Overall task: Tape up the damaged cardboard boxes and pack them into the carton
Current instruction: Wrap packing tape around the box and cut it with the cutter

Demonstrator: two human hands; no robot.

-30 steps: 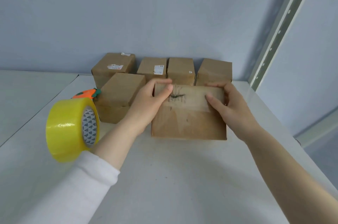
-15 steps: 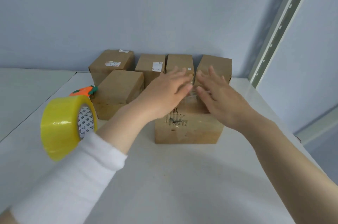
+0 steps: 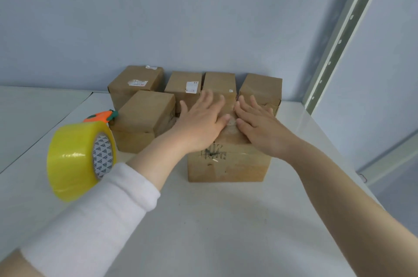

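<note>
A brown cardboard box (image 3: pixel 228 164) with black scribbles and a small tear on its front face stands on the white table (image 3: pixel 203 220). My left hand (image 3: pixel 201 121) and my right hand (image 3: pixel 260 125) lie flat on its top, fingers straight, thumbs almost touching at the middle. A roll of yellow tape (image 3: pixel 77 159) hangs around my left forearm near the white sleeve. Several more brown boxes (image 3: pixel 144 116) stand behind and to the left, against the wall.
An orange and green cutter (image 3: pixel 100 116) lies on the table behind the tape roll. A perforated metal upright (image 3: pixel 334 50) rises at the right. The table's right edge (image 3: pixel 334 145) drops off beside the box. No carton is in view.
The box was tipped down from my grip to stand with its scribbled face toward me. Both hands went from holding its sides to lying flat on its top, staying there since.
</note>
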